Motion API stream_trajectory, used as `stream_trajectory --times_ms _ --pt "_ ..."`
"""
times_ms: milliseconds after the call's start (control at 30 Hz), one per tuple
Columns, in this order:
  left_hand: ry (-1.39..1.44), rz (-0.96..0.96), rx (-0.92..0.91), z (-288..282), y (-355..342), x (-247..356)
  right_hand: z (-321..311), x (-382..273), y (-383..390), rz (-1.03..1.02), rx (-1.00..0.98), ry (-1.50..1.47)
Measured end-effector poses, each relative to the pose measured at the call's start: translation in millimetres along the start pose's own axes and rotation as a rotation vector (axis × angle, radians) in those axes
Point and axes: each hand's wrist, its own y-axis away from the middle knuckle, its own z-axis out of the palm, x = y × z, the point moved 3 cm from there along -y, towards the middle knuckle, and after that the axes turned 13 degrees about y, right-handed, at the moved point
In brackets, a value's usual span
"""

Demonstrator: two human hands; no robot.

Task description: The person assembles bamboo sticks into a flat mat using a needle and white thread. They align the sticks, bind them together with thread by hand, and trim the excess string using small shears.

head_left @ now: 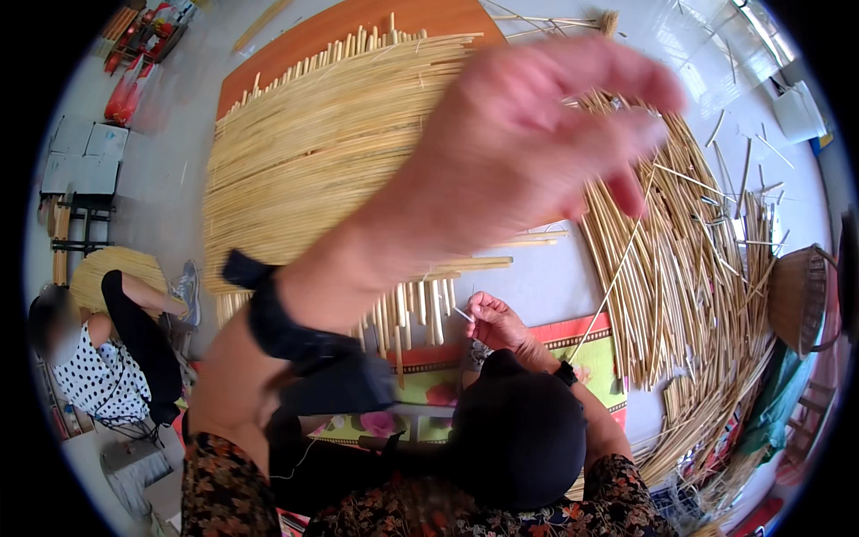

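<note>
My left hand is raised large and blurred above the work, its fingers loosely curved and apart with nothing visible between them. A black band circles that wrist. Lower down, my right hand has thumb and fingertips pinched on a small thin whitish piece, whose kind is unclear. It is beside the near right corner of a mat of pale straw-coloured stalks. Uneven stalk ends stick out along the mat's far and near edges. My left hand and forearm hide part of the mat's right side.
An orange board lies under the mat. Loose stalks are heaped at the right, beside a woven basket. A green floral cloth spans the near side. Another person in a dotted top sits at the left.
</note>
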Motion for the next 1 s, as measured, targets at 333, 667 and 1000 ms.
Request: stream_trajectory --times_ms 333,667,1000 --pt "-0.627 -0.325 1.035 -202 176 93 7 -4 -7 -0.126 0.037 -0.078" --pt "-1.615 -0.35 0.041 -138 214 -9 9 -5 -2 -0.139 0.108 -0.1" --pt "-1.56 -0.322 -0.295 -138 204 -70 17 -13 -3 -0.159 0.101 -0.15"
